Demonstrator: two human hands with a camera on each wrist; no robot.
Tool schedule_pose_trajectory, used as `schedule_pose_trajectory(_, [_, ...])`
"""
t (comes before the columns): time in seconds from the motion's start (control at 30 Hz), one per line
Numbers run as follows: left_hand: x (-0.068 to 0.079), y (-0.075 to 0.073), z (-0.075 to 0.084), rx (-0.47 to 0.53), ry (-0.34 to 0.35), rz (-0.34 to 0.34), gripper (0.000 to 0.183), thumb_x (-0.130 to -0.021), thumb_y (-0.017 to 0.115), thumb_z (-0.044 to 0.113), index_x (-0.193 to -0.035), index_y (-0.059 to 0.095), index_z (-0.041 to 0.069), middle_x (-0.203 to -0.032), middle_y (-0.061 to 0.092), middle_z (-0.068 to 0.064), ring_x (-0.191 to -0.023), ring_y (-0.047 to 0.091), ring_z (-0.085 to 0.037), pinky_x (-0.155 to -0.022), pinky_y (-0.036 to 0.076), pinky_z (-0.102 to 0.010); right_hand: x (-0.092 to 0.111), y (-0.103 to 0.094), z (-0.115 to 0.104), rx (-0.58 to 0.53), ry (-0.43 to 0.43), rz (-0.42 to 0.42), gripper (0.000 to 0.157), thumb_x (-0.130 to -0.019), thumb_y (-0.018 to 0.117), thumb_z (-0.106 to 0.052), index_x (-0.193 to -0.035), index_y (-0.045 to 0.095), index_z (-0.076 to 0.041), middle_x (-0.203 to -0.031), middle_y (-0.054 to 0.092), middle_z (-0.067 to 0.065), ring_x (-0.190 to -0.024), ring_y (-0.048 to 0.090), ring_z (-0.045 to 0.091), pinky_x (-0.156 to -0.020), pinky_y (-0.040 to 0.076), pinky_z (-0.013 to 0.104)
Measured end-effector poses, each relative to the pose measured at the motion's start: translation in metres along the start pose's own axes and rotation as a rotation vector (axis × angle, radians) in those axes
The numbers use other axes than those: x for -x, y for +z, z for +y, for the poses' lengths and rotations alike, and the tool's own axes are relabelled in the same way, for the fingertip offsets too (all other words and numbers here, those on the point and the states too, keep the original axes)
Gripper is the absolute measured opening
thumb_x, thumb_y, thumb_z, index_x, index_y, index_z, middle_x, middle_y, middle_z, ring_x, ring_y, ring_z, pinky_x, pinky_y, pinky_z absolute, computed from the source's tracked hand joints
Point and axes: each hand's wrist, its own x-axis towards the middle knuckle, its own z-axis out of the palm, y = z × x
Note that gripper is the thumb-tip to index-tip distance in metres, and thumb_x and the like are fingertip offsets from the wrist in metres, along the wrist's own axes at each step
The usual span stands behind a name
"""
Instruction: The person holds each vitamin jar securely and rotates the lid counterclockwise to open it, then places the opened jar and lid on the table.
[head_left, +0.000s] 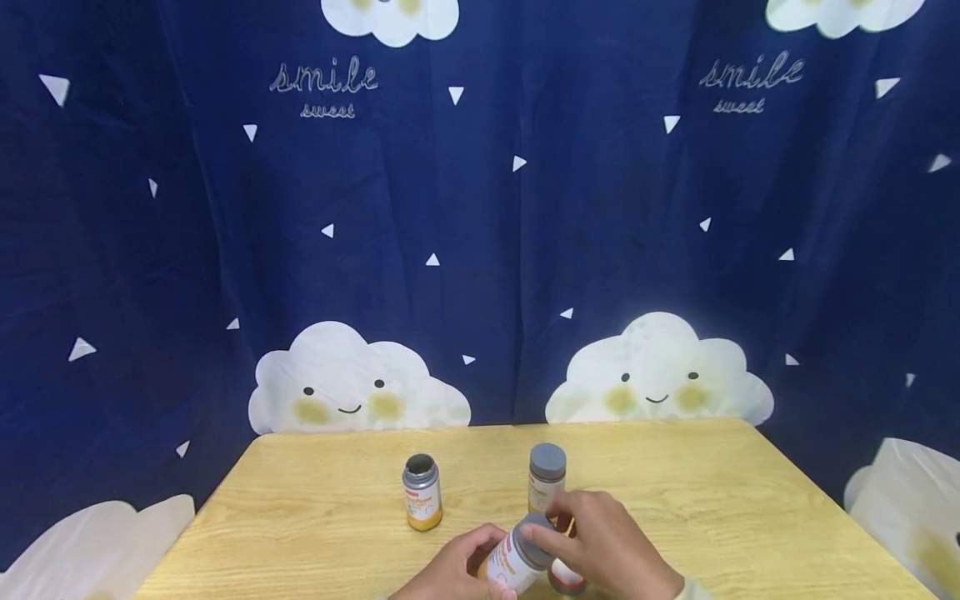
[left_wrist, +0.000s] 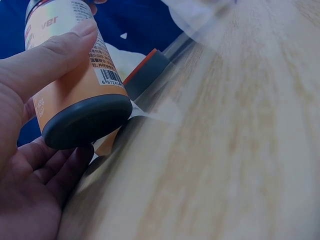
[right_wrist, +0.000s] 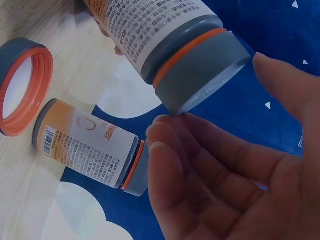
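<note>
My left hand (head_left: 457,567) grips a white and orange supplement bottle (head_left: 508,565) above the table, tilted with its top toward the right. Its grey lid (right_wrist: 205,72) is on, with an orange ring showing at the neck. Thumb and fingertips of my right hand (head_left: 603,542) pinch opposite edges of that lid. Just beneath lies a loose grey lid (right_wrist: 25,52), its orange threaded inside and white liner showing. Behind the right hand a second capped bottle (head_left: 547,471) stands upright, partly hidden by the fingers in the head view.
At the left on the wooden table (head_left: 315,517) an uncapped bottle (head_left: 423,500) stands upright, its dark mouth facing up. A dark blue curtain (head_left: 480,208) with clouds and triangles hangs behind the table's far edge.
</note>
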Motion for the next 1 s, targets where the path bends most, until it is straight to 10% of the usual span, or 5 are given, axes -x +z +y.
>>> schedule_pose_trajectory(1.0, [-0.0018,-0.0014,-0.0035,0.013,-0.008,0.005,0.044,-0.088,0.070,0.017,-0.128,0.054,0.011,-0.118,0.061,-0.006,-0.105,0.059,-0.022,-0.088,0.047,-0.031,-0.0015,-0.0061,0.0023,-0.119,-0.096,-0.120,0.025,-0.083,0.074,-0.039,-0.096,0.070,-0.018,-0.085,0.064,-0.017,-0.075,0.059,0.000,-0.069,0.053,0.026])
